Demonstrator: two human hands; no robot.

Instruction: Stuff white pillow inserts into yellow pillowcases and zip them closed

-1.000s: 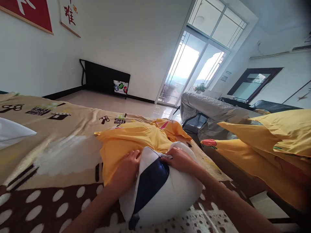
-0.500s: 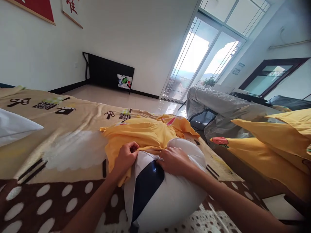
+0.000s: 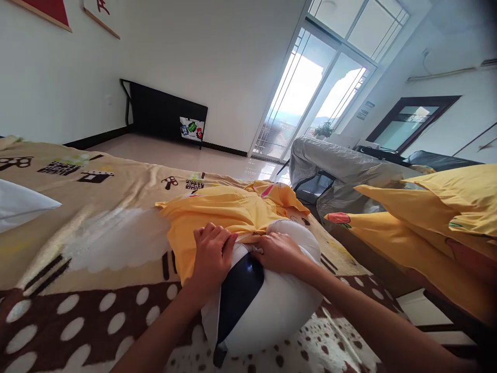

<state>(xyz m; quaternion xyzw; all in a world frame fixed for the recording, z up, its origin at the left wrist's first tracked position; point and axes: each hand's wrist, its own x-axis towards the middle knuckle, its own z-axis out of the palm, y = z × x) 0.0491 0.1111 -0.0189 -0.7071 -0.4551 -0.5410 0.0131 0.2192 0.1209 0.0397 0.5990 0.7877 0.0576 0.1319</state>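
A white pillow with a dark blue band lies in front of me, its far end at the opening of a yellow pillowcase spread flat beyond it. My left hand is closed over the near left edge of the pillowcase, its fingers curled on the fabric beside the dark band. My right hand grips the bunched far end of the pillow, right at the pillowcase's edge. The fingertips of the right hand are partly hidden in the folds.
A beige and brown patterned blanket covers the bed. At the left lies a white pillow corner. More yellow bedding is heaped at the right, near a plastic-covered grey piece of furniture. A black panel stands against the wall.
My left hand has moved slightly right and closed over the pillowcase edge, its back now turned up. The right hand keeps its hold. The camera view has shifted a little.
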